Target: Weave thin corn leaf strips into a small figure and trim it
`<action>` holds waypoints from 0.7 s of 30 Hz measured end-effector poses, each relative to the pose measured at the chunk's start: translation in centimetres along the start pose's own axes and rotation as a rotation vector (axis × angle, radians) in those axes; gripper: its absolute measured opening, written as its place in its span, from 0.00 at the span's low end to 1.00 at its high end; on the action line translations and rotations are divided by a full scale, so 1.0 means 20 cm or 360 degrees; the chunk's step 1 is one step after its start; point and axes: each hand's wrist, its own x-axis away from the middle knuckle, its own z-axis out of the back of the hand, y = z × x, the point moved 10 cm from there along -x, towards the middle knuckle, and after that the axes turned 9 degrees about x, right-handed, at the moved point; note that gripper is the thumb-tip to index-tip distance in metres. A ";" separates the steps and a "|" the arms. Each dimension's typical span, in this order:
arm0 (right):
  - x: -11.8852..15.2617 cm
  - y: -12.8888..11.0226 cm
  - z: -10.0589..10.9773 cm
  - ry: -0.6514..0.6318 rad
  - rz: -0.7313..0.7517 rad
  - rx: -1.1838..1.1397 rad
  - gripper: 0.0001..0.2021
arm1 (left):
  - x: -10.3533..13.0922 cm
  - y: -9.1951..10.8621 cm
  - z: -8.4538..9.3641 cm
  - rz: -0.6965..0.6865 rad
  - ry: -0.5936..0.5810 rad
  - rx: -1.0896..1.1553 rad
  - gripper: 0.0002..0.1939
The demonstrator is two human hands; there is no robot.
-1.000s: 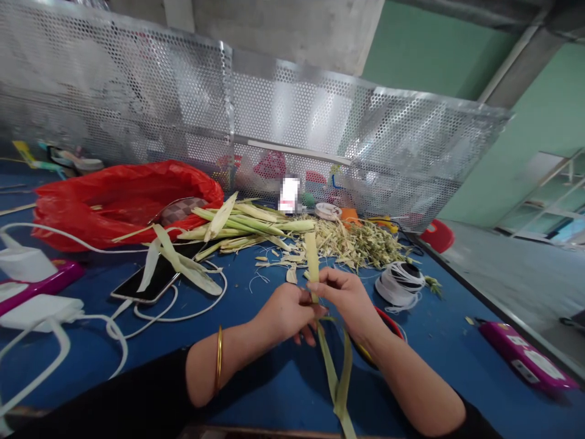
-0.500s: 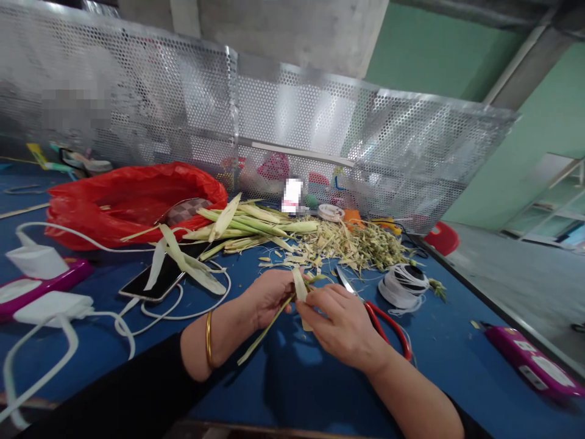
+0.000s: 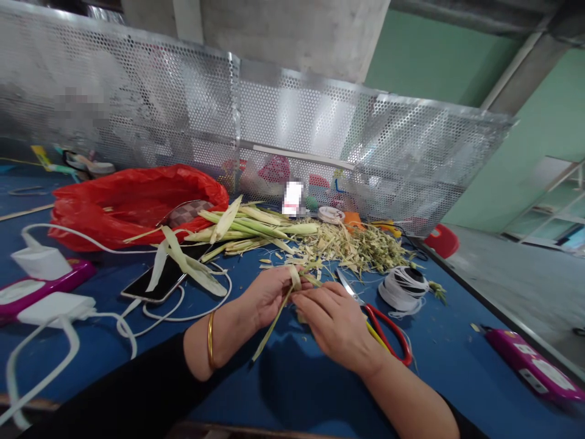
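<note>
My left hand [image 3: 269, 294] is closed round a thin, pale green plant stalk [image 3: 274, 329], its tail slanting down toward me. Looped over the stalk at the fingertips is a flat, pale leaf strip [image 3: 295, 277] that looks like corn husk. Fingers bent, my right hand [image 3: 331, 323] pinches the strip close by; its fingertips are partly hidden. A yellow-green length [image 3: 379, 338] shows beyond the right wrist, beside the red-handled scissors [image 3: 388, 329]. The scissors lie with their blades apart, just right of that hand.
Behind my hands lie long husk leaves [image 3: 256, 225] and a heap of dry scraps [image 3: 351, 244]. A spool of white cord [image 3: 404, 289] stands right. Left are a red plastic bag [image 3: 91, 213], a phone [image 3: 155, 283], white cables and a purple power strip [image 3: 82, 274]. A perforated screen [image 3: 297, 116] rises behind.
The pale strip has been bent round the stalk, its upright end now folded over. My right hand has shifted slightly left and lower, and a yellow-green length now shows beyond its wrist.
</note>
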 end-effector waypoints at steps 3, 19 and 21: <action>0.00 -0.02 -0.07 -0.0115 0.0005 0.0194 0.11 | 0.03 -0.04 -0.02 0.0055 0.0002 0.0076 0.03; 0.24 0.47 -0.18 0.0039 -0.1554 -0.0775 0.10 | 0.05 -0.01 0.01 -0.0086 0.0150 -0.0230 0.10; 0.26 0.48 -0.20 -0.0001 -0.1625 -0.0861 0.12 | 0.05 -0.01 -0.01 -0.0064 0.0115 -0.0203 0.08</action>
